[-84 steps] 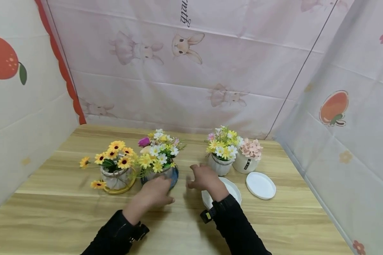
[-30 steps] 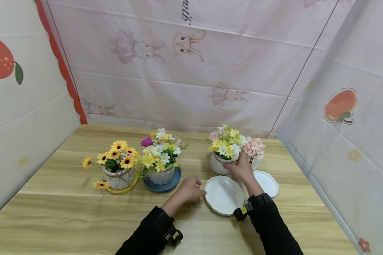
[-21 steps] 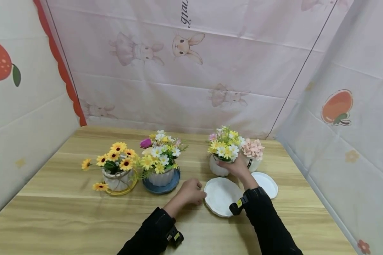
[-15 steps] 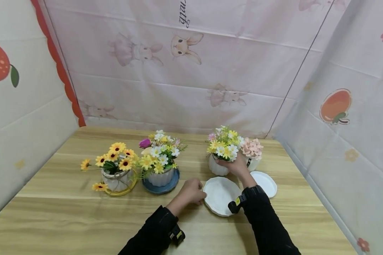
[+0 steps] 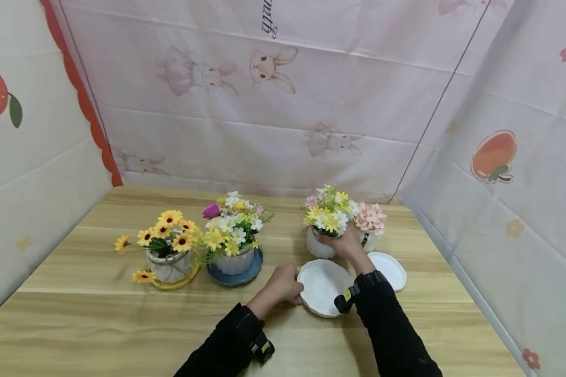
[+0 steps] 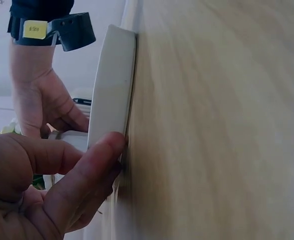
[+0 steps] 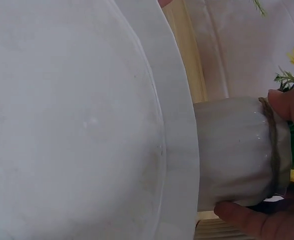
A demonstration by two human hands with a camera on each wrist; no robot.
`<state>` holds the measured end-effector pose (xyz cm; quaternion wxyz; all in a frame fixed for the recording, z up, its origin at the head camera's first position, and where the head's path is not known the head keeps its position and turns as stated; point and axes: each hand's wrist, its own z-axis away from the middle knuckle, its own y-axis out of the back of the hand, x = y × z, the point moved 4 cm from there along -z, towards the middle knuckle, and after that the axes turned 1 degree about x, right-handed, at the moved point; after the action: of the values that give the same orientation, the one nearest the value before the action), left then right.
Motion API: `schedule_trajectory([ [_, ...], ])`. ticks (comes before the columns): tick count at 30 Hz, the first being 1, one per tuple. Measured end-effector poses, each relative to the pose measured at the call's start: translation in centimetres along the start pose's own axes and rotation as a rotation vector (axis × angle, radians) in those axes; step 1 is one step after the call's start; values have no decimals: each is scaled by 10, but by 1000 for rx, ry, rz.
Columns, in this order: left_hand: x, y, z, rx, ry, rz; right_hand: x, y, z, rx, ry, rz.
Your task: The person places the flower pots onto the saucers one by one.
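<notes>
My left hand (image 5: 284, 284) pinches the left rim of a round white saucer (image 5: 324, 285) on the wooden table. In the left wrist view its thumb and fingers close on the saucer's side wall (image 6: 111, 80). Behind the saucer, my right hand (image 5: 349, 245) grips an upright white flowerpot (image 5: 317, 247) holding yellow and white daisies (image 5: 330, 214). The right wrist view has a thumb and finger (image 7: 242, 219) on opposite sides of that pot, near the twine round its rim. The saucer covers the pot's base in that view.
At left, a sunflower pot (image 5: 170, 267) stands on a yellow saucer (image 5: 174, 286), beside a mixed-flower pot (image 5: 236, 263) on a blue saucer (image 5: 233, 280). A pot of pink flowers (image 5: 370, 217) stands right of my right hand, behind a smaller white saucer (image 5: 390, 269).
My left hand has left the mixed-flower pot and moved right to the white saucer's rim. My right hand has moved right and taken hold of the daisy pot. Both hands lately stay nearly still.
</notes>
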<state>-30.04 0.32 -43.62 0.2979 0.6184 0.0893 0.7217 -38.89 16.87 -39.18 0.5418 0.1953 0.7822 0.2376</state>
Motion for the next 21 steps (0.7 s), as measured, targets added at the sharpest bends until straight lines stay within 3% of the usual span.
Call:
schedule_trajectory([
  [7,3,3,0,16,-20,-37,-4,1,-2,-61,-61,-2],
  [16,5,8,1,50,-44,-44,-6,1,-3,-55,-35,-30],
  [21,4,9,0,48,-14,-51,-6,2,-3,-52,-27,-28],
])
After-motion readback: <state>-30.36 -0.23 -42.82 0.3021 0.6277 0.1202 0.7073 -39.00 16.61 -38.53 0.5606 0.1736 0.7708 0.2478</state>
